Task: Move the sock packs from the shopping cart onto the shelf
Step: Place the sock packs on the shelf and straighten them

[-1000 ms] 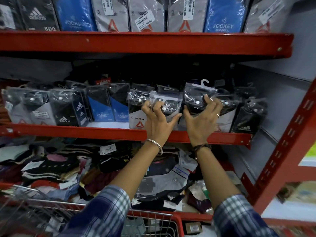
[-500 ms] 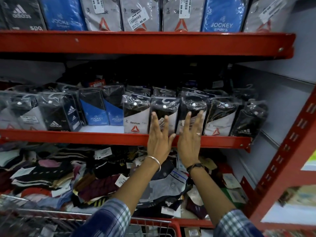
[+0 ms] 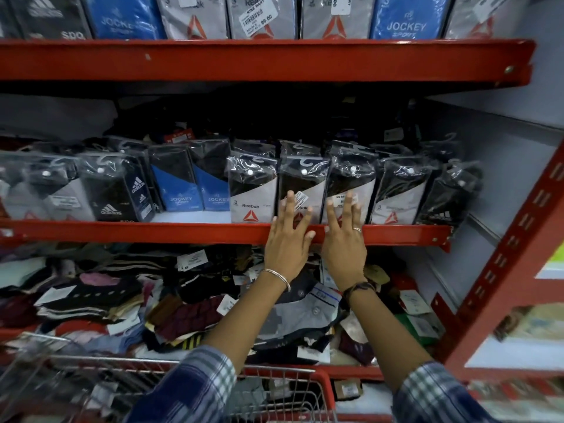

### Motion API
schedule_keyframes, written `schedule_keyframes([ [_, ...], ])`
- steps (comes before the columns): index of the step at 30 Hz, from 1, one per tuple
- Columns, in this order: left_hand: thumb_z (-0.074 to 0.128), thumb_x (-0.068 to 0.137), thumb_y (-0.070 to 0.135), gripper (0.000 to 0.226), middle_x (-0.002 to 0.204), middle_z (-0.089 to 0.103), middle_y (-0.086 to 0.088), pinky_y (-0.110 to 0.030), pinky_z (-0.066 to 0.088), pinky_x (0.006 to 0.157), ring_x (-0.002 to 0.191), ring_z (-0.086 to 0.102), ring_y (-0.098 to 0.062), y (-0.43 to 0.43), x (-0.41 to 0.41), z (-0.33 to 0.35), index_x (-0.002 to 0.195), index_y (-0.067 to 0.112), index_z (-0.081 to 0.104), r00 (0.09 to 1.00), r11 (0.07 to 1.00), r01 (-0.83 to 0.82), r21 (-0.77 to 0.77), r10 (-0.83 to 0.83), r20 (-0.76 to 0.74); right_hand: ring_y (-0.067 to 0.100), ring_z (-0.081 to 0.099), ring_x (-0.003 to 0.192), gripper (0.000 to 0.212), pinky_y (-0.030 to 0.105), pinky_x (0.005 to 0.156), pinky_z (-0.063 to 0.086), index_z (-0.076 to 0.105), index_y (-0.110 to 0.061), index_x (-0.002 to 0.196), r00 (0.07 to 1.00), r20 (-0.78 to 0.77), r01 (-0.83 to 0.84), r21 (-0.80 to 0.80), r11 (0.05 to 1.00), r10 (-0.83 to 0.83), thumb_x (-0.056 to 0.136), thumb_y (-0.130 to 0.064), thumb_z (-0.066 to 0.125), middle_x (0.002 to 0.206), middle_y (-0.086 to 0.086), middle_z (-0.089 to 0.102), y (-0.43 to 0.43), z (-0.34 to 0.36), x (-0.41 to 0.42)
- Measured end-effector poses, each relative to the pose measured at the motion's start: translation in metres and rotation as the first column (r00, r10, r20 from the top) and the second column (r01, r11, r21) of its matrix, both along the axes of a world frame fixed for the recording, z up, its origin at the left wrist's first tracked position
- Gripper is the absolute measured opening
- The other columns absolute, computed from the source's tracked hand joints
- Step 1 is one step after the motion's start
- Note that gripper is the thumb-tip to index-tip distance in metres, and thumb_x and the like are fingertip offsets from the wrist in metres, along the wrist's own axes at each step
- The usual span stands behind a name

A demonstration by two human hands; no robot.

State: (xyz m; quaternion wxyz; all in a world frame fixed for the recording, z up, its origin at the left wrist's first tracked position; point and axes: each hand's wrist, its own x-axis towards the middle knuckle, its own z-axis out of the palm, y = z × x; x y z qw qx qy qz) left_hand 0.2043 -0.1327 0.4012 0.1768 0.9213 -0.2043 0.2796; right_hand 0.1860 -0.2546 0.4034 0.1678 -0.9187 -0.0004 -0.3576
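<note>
Sock packs in clear plastic stand upright in a row on the middle red shelf [image 3: 183, 232]. My left hand [image 3: 288, 239] lies flat with fingers spread against the front of a black-and-grey Reebok pack [image 3: 302, 178]. My right hand [image 3: 343, 236] rests the same way against the neighbouring pack [image 3: 351, 175] to the right. Both palms cross the shelf's front lip and neither hand holds anything. The shopping cart [image 3: 274, 389], red-rimmed wire, sits at the bottom of the view under my forearms.
Another Reebok pack [image 3: 251, 190], blue Jockey packs [image 3: 180, 184] and Adidas packs [image 3: 113, 187] fill the row leftward. An upper shelf [image 3: 274, 61] carries more packs. Loose socks [image 3: 152, 300] are heaped on the lower shelf. A red upright post [image 3: 512, 254] stands at right.
A second ago both hands gripped the tops of the two packs, tilting them. They let go and slid down; the packs now stand straight and my open palms rest on their lower fronts.
</note>
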Motion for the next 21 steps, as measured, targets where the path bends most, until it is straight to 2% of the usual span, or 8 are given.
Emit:
schedule_keyframes([
  [3,0.032,0.097,0.034,0.044,0.155,0.017,-0.01,-0.047,0.018,0.114,0.142,0.01,-0.02,0.024,-0.03,-0.013,0.135,0.014,0.041,0.999,0.99,0.051,-0.131,-0.047,0.027,0.035,0.03,0.137,0.051,0.05,0.109,0.031,0.035,-0.009,0.141,1.0,-0.009,-0.021,0.052,0.998,0.021,0.093,-0.015,0.05,0.152,0.017,0.029,0.019,-0.008,-0.029],
  [8,0.039,0.095,0.03,0.038,0.148,0.032,-0.014,-0.042,0.03,0.11,0.138,0.026,-0.026,0.074,-0.076,-0.055,0.123,0.008,0.052,0.993,0.966,0.114,-0.232,-0.117,0.0,0.033,0.039,0.133,0.05,0.049,0.108,0.035,0.044,-0.004,0.135,0.995,-0.025,-0.093,0.131,0.987,0.097,0.09,-0.018,0.058,0.144,0.016,0.042,0.062,-0.05,-0.075],
  [12,0.038,0.095,0.03,0.037,0.14,0.04,-0.017,-0.038,0.035,0.104,0.131,0.034,-0.027,0.124,-0.108,-0.099,0.119,0.007,0.054,0.992,0.967,0.054,-0.247,-0.08,-0.095,0.032,0.04,0.132,0.049,0.047,0.105,0.039,0.04,-0.004,0.137,0.971,-0.16,-0.14,0.223,0.965,0.178,0.094,-0.023,0.055,0.143,0.017,0.044,0.1,-0.093,-0.106],
  [17,0.037,0.093,0.032,0.039,0.131,0.044,-0.022,-0.045,0.041,0.098,0.12,0.044,-0.035,0.19,-0.141,-0.169,0.115,0.004,0.054,0.956,0.965,-0.07,-0.254,-0.008,-0.292,0.039,0.053,0.11,0.044,0.046,0.087,0.05,0.047,0.001,0.127,0.927,-0.313,-0.117,0.277,0.954,0.205,0.09,-0.019,0.06,0.124,0.022,0.055,0.143,-0.149,-0.135],
  [21,0.05,0.091,0.021,0.028,0.127,0.044,-0.018,-0.045,0.048,0.089,0.11,0.051,-0.033,0.243,-0.165,-0.233,0.112,0.003,0.054,0.89,0.955,-0.18,-0.237,0.056,-0.452,0.039,0.058,0.097,0.039,0.047,0.073,0.054,0.051,0.0,0.121,0.818,-0.522,-0.113,0.266,0.957,0.241,0.089,-0.021,0.059,0.119,0.021,0.055,0.18,-0.203,-0.152],
])
